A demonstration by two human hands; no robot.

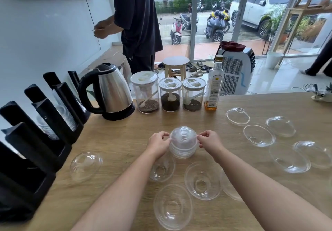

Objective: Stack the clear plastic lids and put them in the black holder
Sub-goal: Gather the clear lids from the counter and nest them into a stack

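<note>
On the wooden table (125, 141), mid-surface, I see my left hand (158, 143) and right hand (209, 141) each pinching a side of the stack of lids (183, 144). Loose lids (173, 206) lie near and to the right; the black holder (45, 123) lines the left edge. Kettle (111, 92) and jars (170, 96) stand along the far edge, glass doors (219, 6) behind.

A pale wooden table (125, 141) fills the near side of the room. Along its left edge stands the black holder (36, 141), its slots angled upward. Behind, in a row, sit a steel kettle (111, 92) on its base, three lidded jars (170, 96) with dark contents and a tall bottle (214, 85). Loose clear lids (203, 180) lie scattered: one near the holder, three close to the front edge, and a cluster on the right, some dome-up, some rim-up.
</note>
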